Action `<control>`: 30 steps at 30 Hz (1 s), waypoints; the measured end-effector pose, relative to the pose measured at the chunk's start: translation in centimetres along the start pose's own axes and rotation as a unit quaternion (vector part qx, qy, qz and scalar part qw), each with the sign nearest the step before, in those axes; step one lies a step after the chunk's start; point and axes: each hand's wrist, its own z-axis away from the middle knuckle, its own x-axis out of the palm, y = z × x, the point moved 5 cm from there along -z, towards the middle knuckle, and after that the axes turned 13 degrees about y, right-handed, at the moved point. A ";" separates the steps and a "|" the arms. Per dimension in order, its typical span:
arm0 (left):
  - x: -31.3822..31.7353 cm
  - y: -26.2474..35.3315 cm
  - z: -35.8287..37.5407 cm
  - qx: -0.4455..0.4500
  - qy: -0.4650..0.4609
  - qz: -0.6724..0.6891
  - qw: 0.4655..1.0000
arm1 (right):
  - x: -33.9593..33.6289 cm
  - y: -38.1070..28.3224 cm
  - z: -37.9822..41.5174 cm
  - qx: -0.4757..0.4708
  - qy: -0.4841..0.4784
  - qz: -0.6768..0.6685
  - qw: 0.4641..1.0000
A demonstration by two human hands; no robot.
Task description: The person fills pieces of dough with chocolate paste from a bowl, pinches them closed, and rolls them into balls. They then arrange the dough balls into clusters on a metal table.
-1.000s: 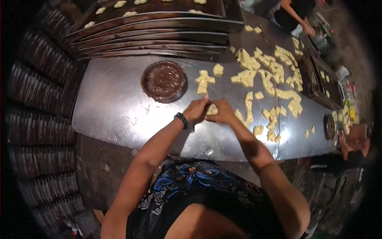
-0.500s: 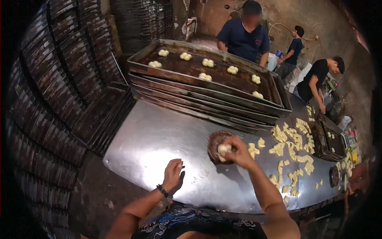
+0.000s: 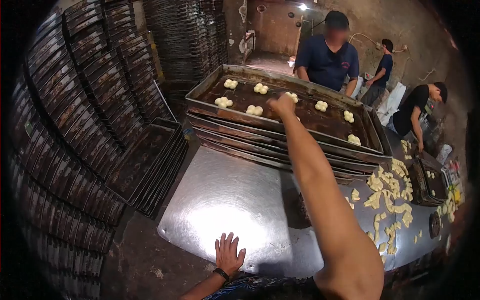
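My left hand (image 3: 229, 256) lies on the metal table's near edge, fingers spread, holding nothing. My right arm reaches over the top baking tray (image 3: 372, 142), and my right hand (image 3: 282, 105) hovers there with curled fingers; no dough shows in it. Just left of it sits a cluster of pale dough balls (image 3: 254, 110). Another dough cluster (image 3: 291, 97) is partly hidden behind the hand. Several similar clusters stand in rows on the tray. My forearm covers part of the front row. A dark round object (image 3: 303, 210) on the table is mostly hidden by my arm.
More trays are stacked beneath the top one. Loose dough pieces (image 3: 385, 195) lie across the table's right side, near a smaller tray (image 3: 425, 182). A tray stack (image 3: 145, 165) stands at left. A co-worker (image 3: 327, 60) stands behind the trays; two other people are farther right.
My right hand has gone from the dark round object up over the tray, and the dough it held now sits in the front row. My left hand has come down flat onto the table.
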 end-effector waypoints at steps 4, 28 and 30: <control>0.1 0.0 0.1 -0.010 0.001 0.007 1.000 | -5.0 -3.1 2.1 -0.149 0.042 -0.205 0.966; 9.4 17.6 1.7 -0.094 0.190 0.298 0.931 | -38.6 42.6 11.7 0.032 -0.234 0.361 0.902; 11.0 21.3 2.8 -0.171 0.146 0.372 0.900 | -38.0 43.8 12.2 0.090 -0.280 0.218 0.931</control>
